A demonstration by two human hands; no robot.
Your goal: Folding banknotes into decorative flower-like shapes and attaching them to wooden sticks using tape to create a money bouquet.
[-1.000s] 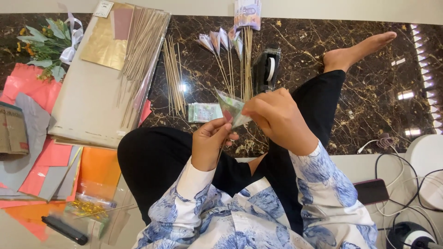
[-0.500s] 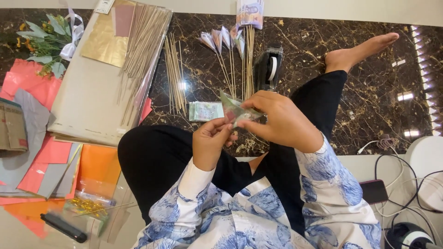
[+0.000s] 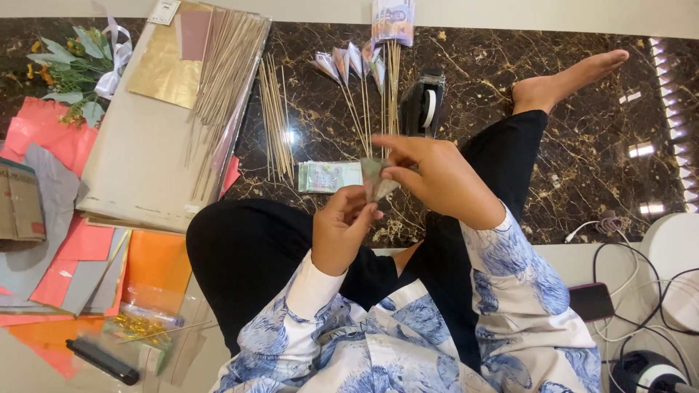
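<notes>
Glossy dark marble floor with gold veins [image 3: 582, 167] spreads under the seated person. Above the lap, left hand [image 3: 341, 231] and right hand [image 3: 437, 178] both pinch a small folded greenish paper piece [image 3: 377, 180] — beyond lie thin wooden skewers [image 3: 277, 120] and a black tape dispenser [image 3: 424, 105].

skewers [image 3: 277, 120] left of tape dispenser [image 3: 424, 104], banknotes [image 3: 329, 176] between

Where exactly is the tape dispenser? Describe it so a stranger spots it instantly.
On the dark marble floor, look just above the right hand, right of the upright skewers. The tape dispenser is the only chunky black thing there, with a white roll.
</notes>
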